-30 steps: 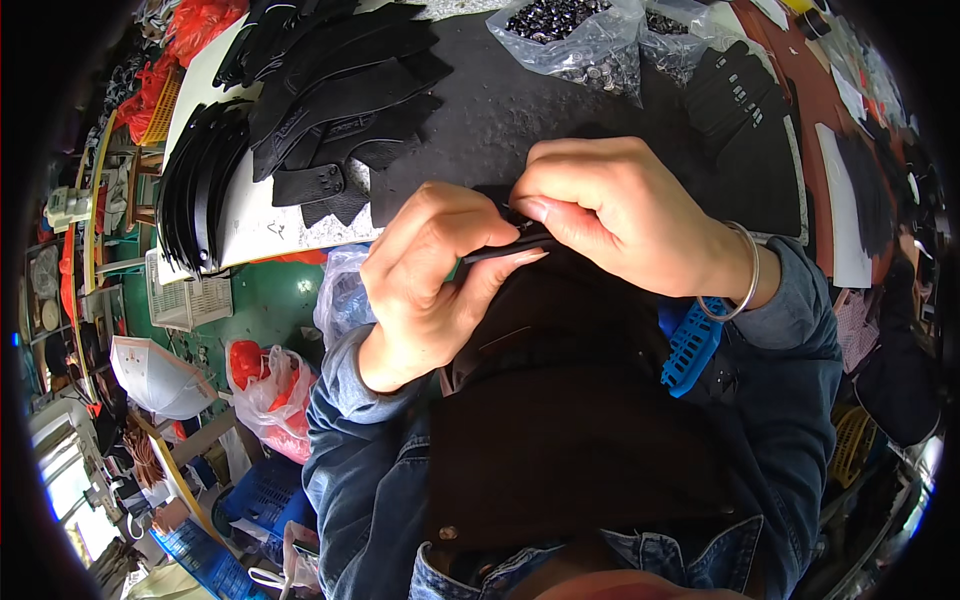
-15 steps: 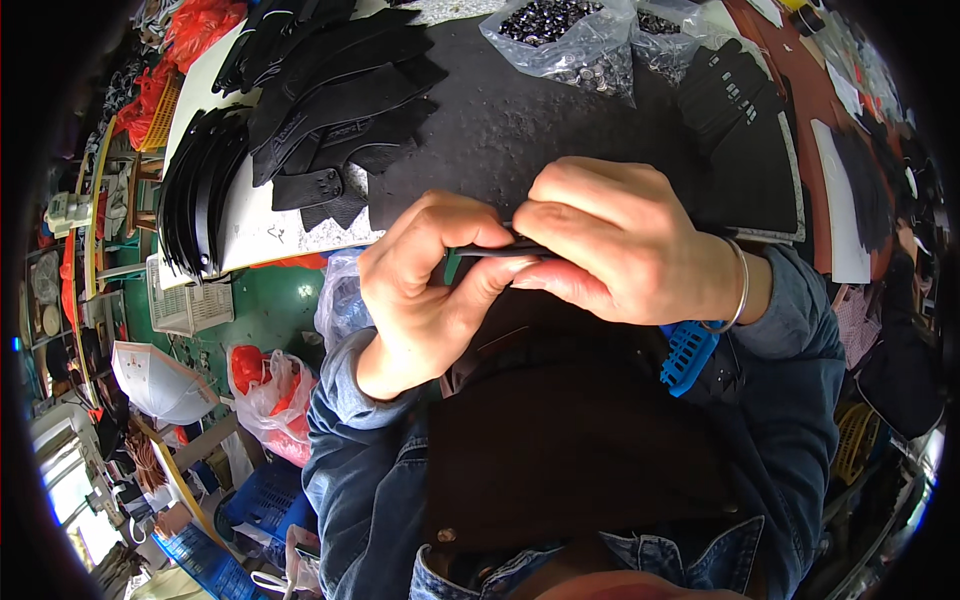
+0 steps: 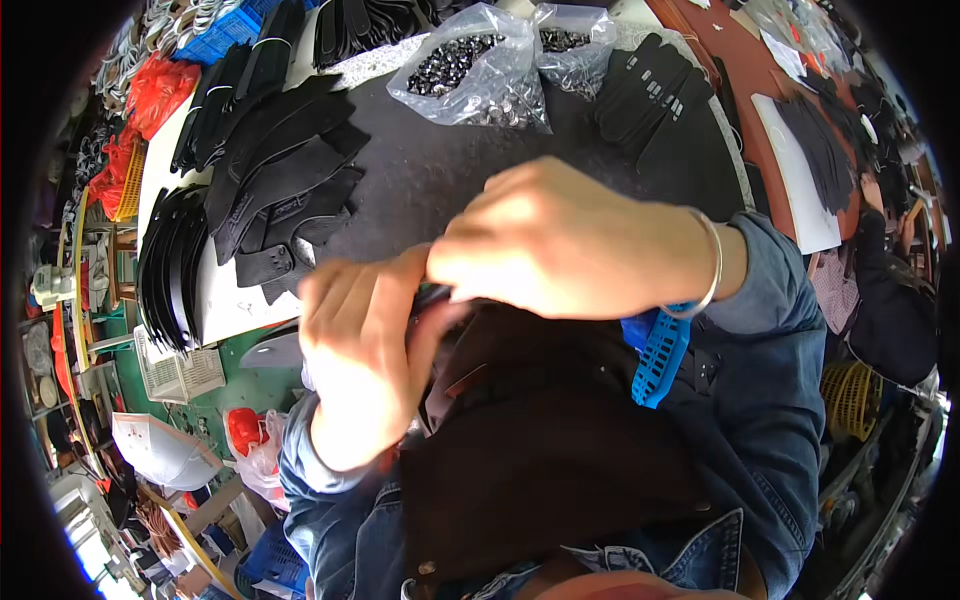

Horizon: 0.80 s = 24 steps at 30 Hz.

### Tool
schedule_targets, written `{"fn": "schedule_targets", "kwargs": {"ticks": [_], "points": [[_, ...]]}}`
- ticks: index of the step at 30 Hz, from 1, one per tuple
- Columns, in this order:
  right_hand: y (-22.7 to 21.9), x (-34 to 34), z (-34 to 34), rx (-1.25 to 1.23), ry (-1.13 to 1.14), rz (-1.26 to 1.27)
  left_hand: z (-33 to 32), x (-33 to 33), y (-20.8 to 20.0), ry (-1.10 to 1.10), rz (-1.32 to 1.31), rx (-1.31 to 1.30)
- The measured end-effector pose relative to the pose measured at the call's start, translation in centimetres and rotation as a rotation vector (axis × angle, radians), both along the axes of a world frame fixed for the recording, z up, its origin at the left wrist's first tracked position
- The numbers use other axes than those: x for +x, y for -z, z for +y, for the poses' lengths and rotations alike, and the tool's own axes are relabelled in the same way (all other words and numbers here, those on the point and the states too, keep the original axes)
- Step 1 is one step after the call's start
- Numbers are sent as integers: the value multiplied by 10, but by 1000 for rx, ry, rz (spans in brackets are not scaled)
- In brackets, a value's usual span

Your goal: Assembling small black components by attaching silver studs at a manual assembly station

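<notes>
One dark strip is sitting at eleven o'clock from the apron, probably light, bendy, best pinched along its edges; left hand is gripping it, right hand is blurring, can't tell its grip. Plastic bag is lying beyond, twelve o'clock.

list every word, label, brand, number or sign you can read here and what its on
None can be read clearly enough to quote.
Black pieces piled at left on the table: faint pale marks on some, too small to read.
Dark piece in the left hand: mostly hidden and blurred, no text readable.
Clear bag of small shiny parts: no lettering legible.
</notes>
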State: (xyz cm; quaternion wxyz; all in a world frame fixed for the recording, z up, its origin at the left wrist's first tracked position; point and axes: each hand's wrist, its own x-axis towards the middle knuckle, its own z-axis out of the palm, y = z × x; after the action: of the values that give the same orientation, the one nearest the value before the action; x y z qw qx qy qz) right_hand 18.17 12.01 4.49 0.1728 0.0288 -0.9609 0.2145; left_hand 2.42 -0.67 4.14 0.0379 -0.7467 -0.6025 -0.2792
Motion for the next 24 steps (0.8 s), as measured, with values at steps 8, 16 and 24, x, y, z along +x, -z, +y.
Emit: {"fn": "schedule_targets", "kwargs": {"ticks": [8, 16, 24], "points": [[53, 37, 176, 489, 668, -119, 6, -3, 26, -47, -249, -277], [66, 28, 183, 561, 631, -114, 5, -7, 39, -91, -467, -406], [46, 28, 173, 545, 739, -2, 6, -11, 40, -114, -561, -448]]}}
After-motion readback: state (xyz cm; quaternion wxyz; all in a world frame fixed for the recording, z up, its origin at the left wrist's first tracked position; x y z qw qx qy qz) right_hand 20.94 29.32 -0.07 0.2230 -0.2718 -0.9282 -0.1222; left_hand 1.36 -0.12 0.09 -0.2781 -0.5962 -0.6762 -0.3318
